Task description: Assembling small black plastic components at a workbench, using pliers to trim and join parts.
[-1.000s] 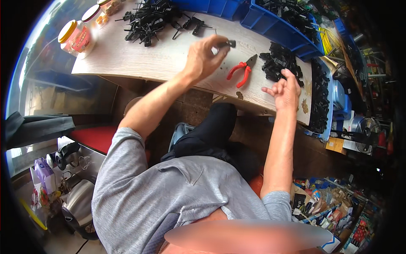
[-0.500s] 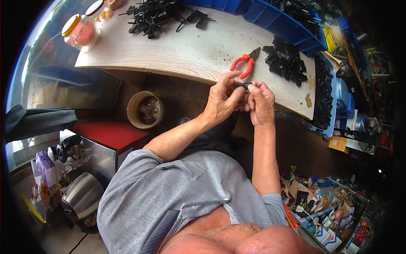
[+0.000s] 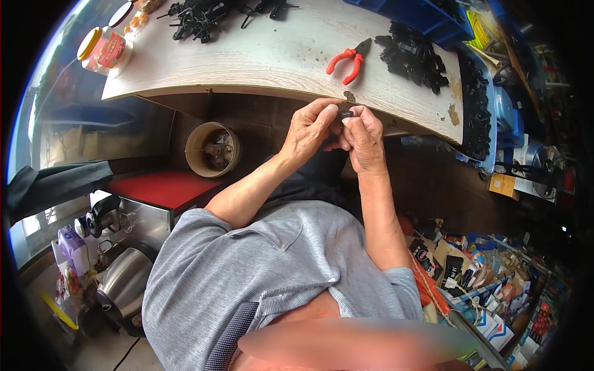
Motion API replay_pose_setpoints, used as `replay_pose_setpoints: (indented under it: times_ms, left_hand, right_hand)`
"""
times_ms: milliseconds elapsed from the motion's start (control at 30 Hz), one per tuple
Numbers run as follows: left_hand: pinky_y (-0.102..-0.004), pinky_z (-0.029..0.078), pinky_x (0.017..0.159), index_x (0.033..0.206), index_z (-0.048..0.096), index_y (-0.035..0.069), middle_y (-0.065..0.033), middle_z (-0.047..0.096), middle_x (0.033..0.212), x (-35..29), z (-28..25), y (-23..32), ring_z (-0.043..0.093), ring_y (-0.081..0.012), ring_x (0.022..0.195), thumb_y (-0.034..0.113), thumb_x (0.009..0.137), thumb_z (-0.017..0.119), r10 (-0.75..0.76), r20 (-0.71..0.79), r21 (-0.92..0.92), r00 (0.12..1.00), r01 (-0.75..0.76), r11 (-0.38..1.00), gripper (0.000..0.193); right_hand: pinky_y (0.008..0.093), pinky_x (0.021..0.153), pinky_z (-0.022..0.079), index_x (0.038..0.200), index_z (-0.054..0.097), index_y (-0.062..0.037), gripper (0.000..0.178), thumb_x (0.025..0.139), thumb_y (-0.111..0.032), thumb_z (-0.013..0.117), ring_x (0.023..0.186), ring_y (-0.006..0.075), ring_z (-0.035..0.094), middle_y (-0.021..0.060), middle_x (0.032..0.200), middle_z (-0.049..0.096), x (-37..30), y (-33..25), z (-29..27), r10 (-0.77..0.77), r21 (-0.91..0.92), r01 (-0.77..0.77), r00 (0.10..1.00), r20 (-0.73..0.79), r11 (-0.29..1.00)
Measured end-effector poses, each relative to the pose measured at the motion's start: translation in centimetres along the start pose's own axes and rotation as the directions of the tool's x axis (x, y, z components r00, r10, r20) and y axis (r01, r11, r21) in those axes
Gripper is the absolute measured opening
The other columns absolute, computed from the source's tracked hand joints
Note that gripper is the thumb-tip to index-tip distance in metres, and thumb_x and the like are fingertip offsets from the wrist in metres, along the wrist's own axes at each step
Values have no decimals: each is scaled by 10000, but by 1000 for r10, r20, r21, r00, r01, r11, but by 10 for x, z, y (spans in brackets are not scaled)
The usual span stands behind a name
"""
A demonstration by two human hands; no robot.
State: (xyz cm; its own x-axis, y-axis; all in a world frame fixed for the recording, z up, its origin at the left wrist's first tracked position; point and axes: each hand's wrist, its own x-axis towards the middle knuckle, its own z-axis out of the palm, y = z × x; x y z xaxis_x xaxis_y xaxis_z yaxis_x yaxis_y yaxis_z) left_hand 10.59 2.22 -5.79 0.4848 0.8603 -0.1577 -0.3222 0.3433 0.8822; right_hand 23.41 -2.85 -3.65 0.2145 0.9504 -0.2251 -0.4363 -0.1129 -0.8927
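Just off the table's front edge, my left hand [image 3: 307, 128] and my right hand [image 3: 366, 139] come together around a small black part [image 3: 346, 114]. Thumb and fingers of each hand pinch it, and they cover most of it, so its full shape is hidden. Beyond my hands, red-handled pliers [image 3: 348, 60] lie on the table with their handles spread. A heap of small black plastic parts [image 3: 411, 59] rests to the right of the pliers. Another pile of black parts with thin prongs [image 3: 197, 18] sits at the table's far left.
The pale wooden table [image 3: 247, 62] holds a yellow-lidded jar [image 3: 105, 51] at its left end. Blue bins [image 3: 421, 18] stand along the back right. Below the table is a round bucket [image 3: 212, 149]. A red-topped cabinet [image 3: 164, 187] and a metal kettle [image 3: 127, 278] are at left.
Both hands have moved slightly left and closer to my body, still pinching the black part. My view has shifted, so the table's contents sit higher in the picture.
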Motion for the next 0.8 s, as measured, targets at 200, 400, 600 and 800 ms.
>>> replay_pose_setpoints:
  times_ms: [200, 400, 600, 800]
  left_hand:
    - [-215, 385, 461, 1081, 661, 34, -10, 602, 714, -5, -2, -4, 503, -58, 554, 189, 952, 605, -277, 59, -165, 959, 283, 945, 209]
    - [-237, 368, 443, 868, 641, 45, -31, 589, 689, 7, -14, -15, 478, -80, 519, 130, 828, 641, -451, 37, -245, 892, 445, 861, 94]
    - [-307, 375, 413, 735, 583, 30, -59, 518, 590, 11, -9, -35, 431, -141, 453, 88, 715, 619, -645, -25, -393, 764, 586, 709, 71]
    - [-325, 339, 446, 625, 511, 122, -35, 485, 538, 17, -22, -78, 436, -174, 454, 184, 658, 593, -772, -59, -335, 632, 716, 612, 108]
  right_hand:
    - [297, 470, 557, 896, 474, -38, 166, 855, -151, 588, 499, 71, 506, 34, 723, 547, -9, 4, -4, 40, -31, -40, 999, -12, 999]
    - [293, 447, 546, 892, 479, -37, 141, 855, -130, 578, 482, 66, 488, 31, 694, 546, -11, 17, -1, 66, -39, -68, 996, -63, 997]
    - [319, 410, 531, 884, 512, -49, 134, 903, -168, 573, 446, 58, 425, 45, 706, 573, -19, 44, -3, 78, -110, -103, 975, -209, 989]
    - [325, 367, 510, 828, 518, -38, 146, 873, -149, 601, 432, 80, 460, 54, 694, 567, -17, 71, -9, 152, -97, -192, 934, -323, 976]
